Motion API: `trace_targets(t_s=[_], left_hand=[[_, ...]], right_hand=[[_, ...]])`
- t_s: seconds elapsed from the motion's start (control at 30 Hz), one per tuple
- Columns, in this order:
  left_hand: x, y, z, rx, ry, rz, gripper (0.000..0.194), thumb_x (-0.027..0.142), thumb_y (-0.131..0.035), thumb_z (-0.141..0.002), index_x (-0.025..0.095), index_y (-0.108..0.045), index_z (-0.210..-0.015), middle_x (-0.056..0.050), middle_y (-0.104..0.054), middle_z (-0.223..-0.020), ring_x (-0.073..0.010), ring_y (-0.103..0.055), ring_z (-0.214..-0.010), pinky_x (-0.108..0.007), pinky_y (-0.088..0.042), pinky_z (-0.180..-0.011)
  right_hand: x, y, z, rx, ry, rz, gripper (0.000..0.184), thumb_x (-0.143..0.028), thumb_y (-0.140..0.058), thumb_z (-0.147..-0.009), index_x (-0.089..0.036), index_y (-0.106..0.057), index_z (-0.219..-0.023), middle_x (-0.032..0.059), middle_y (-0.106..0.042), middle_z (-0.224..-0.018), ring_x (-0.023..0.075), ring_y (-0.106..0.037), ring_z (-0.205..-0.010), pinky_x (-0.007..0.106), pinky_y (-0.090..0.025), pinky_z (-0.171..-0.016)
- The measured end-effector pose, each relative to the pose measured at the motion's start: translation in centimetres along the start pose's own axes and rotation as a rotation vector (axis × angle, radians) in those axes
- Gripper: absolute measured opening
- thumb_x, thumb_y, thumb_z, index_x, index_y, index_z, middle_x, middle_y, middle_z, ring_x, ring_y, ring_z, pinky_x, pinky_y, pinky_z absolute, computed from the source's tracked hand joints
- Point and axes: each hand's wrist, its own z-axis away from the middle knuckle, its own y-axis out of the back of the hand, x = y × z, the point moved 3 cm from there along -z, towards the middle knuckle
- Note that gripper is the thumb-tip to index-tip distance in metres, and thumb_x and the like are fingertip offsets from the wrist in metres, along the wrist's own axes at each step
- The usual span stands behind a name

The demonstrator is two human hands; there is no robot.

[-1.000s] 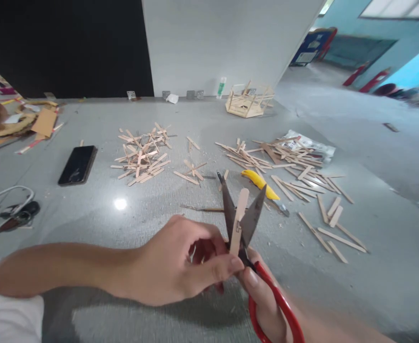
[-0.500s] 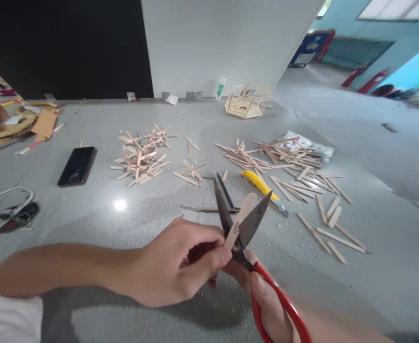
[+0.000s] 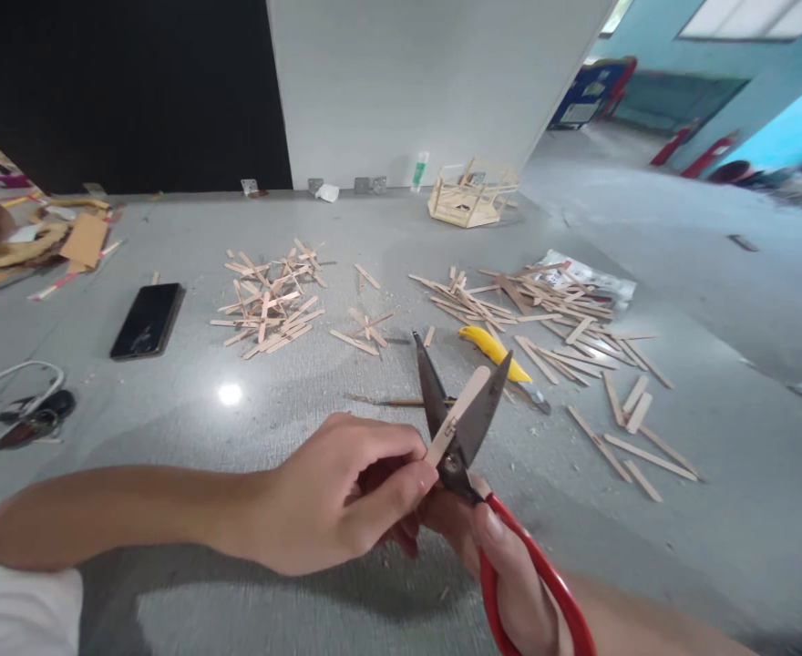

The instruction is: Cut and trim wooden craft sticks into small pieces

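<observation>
Between thumb and fingers, my left hand [image 3: 356,497] pinches a flat wooden craft stick [image 3: 464,401] with a small dark mark on it. The stick points up and away, its rounded end free. My right hand [image 3: 510,565] grips red-handled scissors [image 3: 541,569], thumb through one loop; part of that hand is hidden behind the handle. The dark blades stand apart, one on each side of the stick. Beyond the blade tips lie a yellow utility knife [image 3: 493,351], a thin brush-like tool [image 3: 401,402] and a dark pen-like tool partly behind the blade.
Loose craft sticks lie in a left pile [image 3: 271,305] and a right pile [image 3: 558,301] beside a plastic bag [image 3: 616,284]. A phone [image 3: 148,319] and cable [image 3: 49,374] are at left. A hexagonal stick frame [image 3: 466,208] and glue stick [image 3: 419,171] stand by the back panel.
The scissor blades have come somewhat closer together around the stick. The stick has tilted slightly to the right, and both hands have shifted a little left.
</observation>
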Motion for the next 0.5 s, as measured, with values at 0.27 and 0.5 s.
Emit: trace_targets(t_s=[0.27, 0.5], left_hand=[[-0.03, -0.25, 0.08, -0.021, -0.037, 0.008, 0.039, 0.038, -0.041, -0.106, 0.016, -0.058, -0.080, -0.008, -0.072, -0.072, -0.0139, -0.068, -0.063, -0.021, -0.049, -0.058], [-0.09, -0.29, 0.36, 0.033, -0.075, 0.011, 0.035, 0.034, -0.045, -0.106, 0.017, -0.057, -0.079, -0.005, -0.071, -0.074, -0.0120, -0.068, -0.065, -0.018, -0.049, -0.057]], right_hand=[[-0.27, -0.29, -0.01, 0.014, 0.008, -0.027, 0.042, -0.060, -0.035, -0.104, -0.024, -0.050, -0.089, 0.0044, -0.052, -0.080, 0.0221, -0.058, -0.073, 0.041, -0.057, -0.069], [-0.79, 0.49, 0.47, 0.022, 0.024, 0.128, 0.032, -0.048, -0.036, -0.107, -0.023, -0.050, -0.093, 0.0028, -0.054, -0.083, 0.0172, -0.055, -0.073, 0.033, -0.056, -0.070]])
